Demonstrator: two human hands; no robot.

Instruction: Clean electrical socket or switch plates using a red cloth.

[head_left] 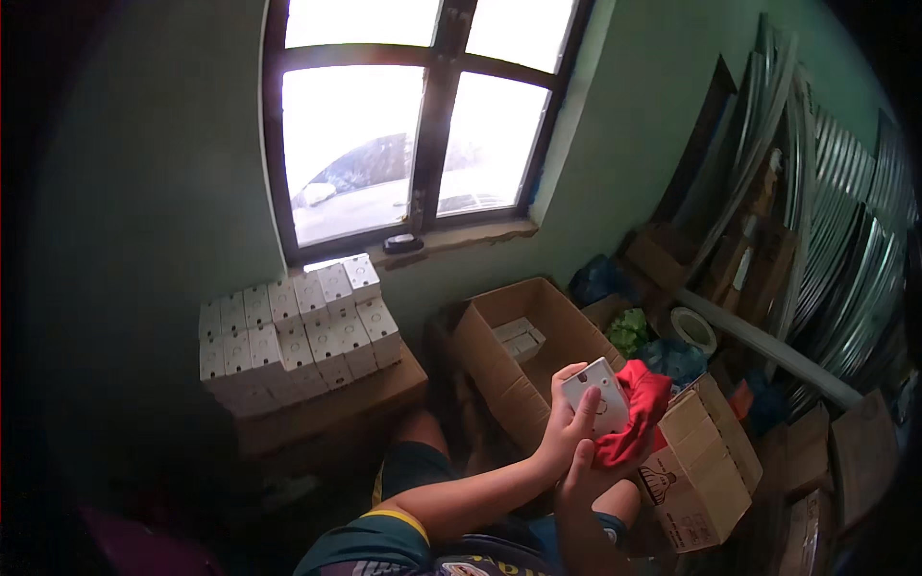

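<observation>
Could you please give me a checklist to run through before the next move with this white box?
1. Box gripped: ok, in the left hand, thumb across its face.
2. Cloth in place: ok, at the right hand, against the box.
3. Box's underside clean: cannot tell, hidden.
4. Carton by the window wall open: ok, some white boxes inside.
5. Stack level on top: not ok, heights are uneven.

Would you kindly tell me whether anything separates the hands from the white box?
Nothing visible blocks the left hand from the white box; red cloth on the box's right apparently separates the right hand.
</observation>
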